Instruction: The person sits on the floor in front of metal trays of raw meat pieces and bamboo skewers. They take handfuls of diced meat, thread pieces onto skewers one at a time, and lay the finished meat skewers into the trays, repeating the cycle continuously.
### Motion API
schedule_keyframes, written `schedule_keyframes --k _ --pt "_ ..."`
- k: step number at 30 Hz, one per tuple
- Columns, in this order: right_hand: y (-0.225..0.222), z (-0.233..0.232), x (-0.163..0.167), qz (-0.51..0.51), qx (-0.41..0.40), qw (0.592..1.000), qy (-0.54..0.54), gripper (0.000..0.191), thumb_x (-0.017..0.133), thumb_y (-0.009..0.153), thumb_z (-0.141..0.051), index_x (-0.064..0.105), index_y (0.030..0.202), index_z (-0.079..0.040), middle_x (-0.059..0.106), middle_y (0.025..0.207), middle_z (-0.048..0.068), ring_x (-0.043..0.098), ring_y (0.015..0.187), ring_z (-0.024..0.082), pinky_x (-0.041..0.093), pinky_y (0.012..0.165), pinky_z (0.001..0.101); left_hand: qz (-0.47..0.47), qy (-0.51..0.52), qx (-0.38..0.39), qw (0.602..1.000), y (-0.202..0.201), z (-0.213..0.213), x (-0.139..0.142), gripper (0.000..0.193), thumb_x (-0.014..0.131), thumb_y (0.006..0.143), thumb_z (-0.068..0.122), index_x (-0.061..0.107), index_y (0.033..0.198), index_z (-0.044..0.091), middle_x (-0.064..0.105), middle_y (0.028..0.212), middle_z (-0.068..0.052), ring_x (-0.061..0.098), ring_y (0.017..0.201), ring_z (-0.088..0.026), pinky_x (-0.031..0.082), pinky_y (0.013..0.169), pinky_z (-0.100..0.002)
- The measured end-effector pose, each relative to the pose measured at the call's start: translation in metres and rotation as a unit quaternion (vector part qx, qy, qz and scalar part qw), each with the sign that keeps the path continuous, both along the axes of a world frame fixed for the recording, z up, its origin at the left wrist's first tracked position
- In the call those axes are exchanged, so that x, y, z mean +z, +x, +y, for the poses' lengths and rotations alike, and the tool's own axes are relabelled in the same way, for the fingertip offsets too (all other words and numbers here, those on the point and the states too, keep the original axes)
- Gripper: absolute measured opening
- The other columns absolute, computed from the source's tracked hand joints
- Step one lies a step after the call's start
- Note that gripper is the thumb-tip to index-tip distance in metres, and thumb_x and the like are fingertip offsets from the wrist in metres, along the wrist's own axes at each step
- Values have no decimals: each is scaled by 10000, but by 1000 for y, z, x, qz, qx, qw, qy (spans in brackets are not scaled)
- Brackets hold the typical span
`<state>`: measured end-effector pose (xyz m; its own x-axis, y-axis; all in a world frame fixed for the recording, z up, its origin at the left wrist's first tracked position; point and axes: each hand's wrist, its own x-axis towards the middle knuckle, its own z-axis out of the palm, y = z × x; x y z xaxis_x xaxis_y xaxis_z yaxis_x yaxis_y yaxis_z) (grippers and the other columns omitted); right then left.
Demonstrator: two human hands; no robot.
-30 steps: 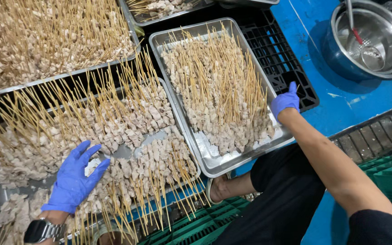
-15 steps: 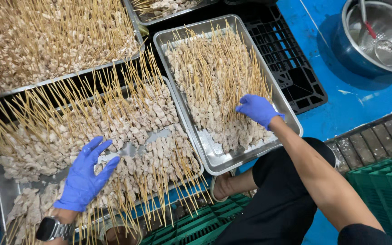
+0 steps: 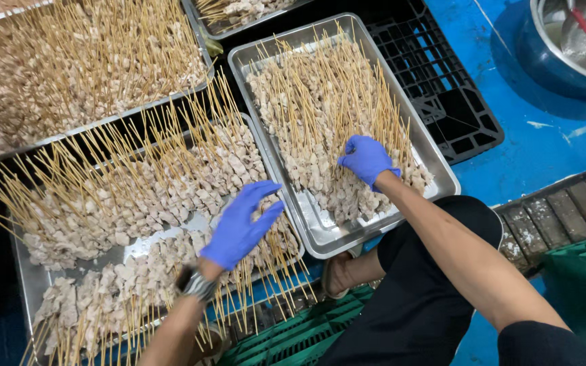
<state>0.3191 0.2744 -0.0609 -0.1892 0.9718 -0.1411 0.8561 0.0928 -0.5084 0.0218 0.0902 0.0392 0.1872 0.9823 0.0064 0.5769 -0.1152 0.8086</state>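
Blue floor (image 3: 537, 156), black crate (image 3: 442, 88) carrying steel trays. Right tray (image 3: 320, 234): pale raw meat skewers (image 3: 320, 115) on bamboo sticks, near corner bare. Right hand (image 3: 367, 159), blue-gloved, fingers curled onto skewers. Left hand (image 3: 239, 227), gloved, fingers spread wide above the left tray (image 3: 32, 288) skewers. Steel bowl (image 3: 578, 41) at far right.

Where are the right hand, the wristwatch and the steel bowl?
right hand (image 3: 367, 158), head view, back of the glove.
wristwatch (image 3: 197, 284), head view, its band.
steel bowl (image 3: 556, 42), head view, left rim.
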Motion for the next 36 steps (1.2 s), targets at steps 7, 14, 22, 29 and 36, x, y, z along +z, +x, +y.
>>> schedule_keyframes --k 7,14,22,29,36 --pt "-3 -4 10 177 -97 979 -4 623 890 705 -338 560 1146 -46 689 955 163 692 867 281 539 781 402 -97 -179 0 979 73 63 -59 578 538 957 547 657 1286 87 719 1224 -136 708 1106 -277 548 947 -423" --pt "-4 7 20 120 12 990 -72 424 833 790 -349 701 1015 -16 721 925 159 690 870 282 537 807 402 107 -214 -11 971 134 95 -145 481 538 976 414 754 998 -16 691 1003 -300 675 977 -454 530 905 -501" --pt "2 10 29 49 57 992 -99 292 671 950 -309 669 981 -18 687 867 142 660 786 214 509 744 377 43 -143 98 984 156 90 -156 321 611 894 312 723 1049 54 731 981 -220 692 950 -413 552 854 -488" --pt "8 3 53 158 119 953 -230 300 639 954 -333 678 1011 -41 699 846 89 647 776 173 532 719 346 -71 -96 116 986 155 84 -156 313 585 929 302 699 1105 70 729 1046 -207 687 988 -394 532 858 -464" --pt "6 -15 81 210 140 953 -169 280 644 966 -292 724 1062 -41 713 872 58 641 792 139 530 749 298 -78 -136 24 987 152 75 -119 484 713 837 400 629 1183 72 717 957 -170 700 877 -347 540 784 -429"
